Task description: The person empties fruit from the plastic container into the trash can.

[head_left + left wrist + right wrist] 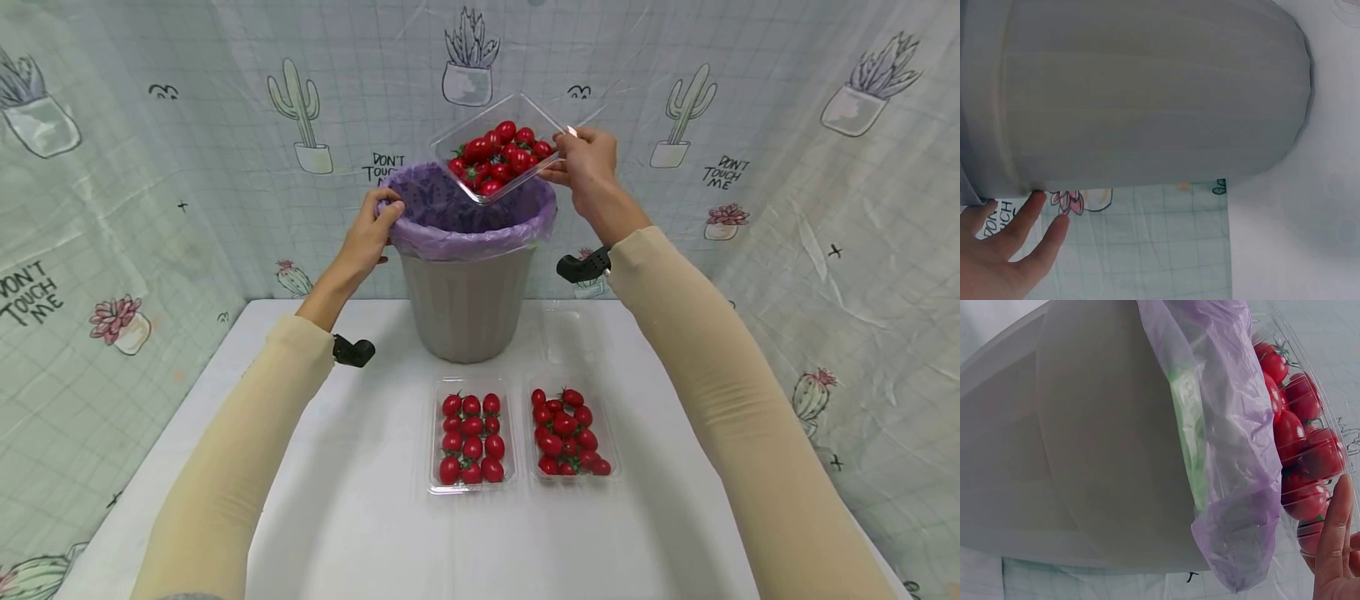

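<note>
A grey trash bin [468, 304] lined with a purple bag [450, 242] stands at the back of the table. My left hand [371, 225] grips the bin's left rim over the bag; in the left wrist view its fingers [1054, 237] reach along the bin's side. Above the bin's mouth, my right hand [588, 167] holds a clear plastic box [453, 137] by its right end. The box is tilted, and red cherry tomatoes [506, 154] fill it. From the right wrist view, tomatoes [1304, 447] show through the box wall, partly hidden by the bag.
In front of the bin, two more clear boxes lie side by side with tomatoes: a left box [435, 479] in neat rows and a right box [611, 471] more jumbled. An empty clear tray [573, 333] lies right of the bin. Patterned cloth [225, 167] surrounds the white table [360, 500].
</note>
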Demonstrator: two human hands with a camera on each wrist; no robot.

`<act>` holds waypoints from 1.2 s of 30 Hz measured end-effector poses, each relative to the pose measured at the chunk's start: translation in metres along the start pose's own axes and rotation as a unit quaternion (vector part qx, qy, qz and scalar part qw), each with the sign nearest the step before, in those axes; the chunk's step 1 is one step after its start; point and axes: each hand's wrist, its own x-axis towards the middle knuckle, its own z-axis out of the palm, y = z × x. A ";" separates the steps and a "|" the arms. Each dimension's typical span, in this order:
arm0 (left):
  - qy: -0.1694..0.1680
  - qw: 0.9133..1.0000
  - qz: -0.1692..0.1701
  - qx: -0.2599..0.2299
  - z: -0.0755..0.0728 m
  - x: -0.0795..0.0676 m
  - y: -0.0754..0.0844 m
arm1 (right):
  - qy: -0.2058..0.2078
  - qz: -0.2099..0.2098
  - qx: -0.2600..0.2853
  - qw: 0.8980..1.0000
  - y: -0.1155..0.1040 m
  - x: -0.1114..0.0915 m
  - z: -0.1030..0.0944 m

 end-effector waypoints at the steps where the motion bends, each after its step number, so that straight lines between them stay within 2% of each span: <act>1: 0.000 1.000 0.001 0.000 0.000 0.000 0.000 | 0.000 -0.002 0.000 1.000 0.000 0.000 0.001; 13: 0.004 1.000 0.000 0.003 0.000 -0.001 0.000 | 0.008 -0.013 -0.008 1.000 0.002 -0.001 0.008; 24: 0.005 1.000 -0.005 0.002 0.000 -0.002 0.001 | 0.001 -0.048 -0.014 0.999 0.006 -0.003 0.012; 36: 0.004 1.000 -0.009 0.001 0.000 -0.001 0.000 | 0.012 -0.050 -0.022 0.998 0.011 -0.002 0.013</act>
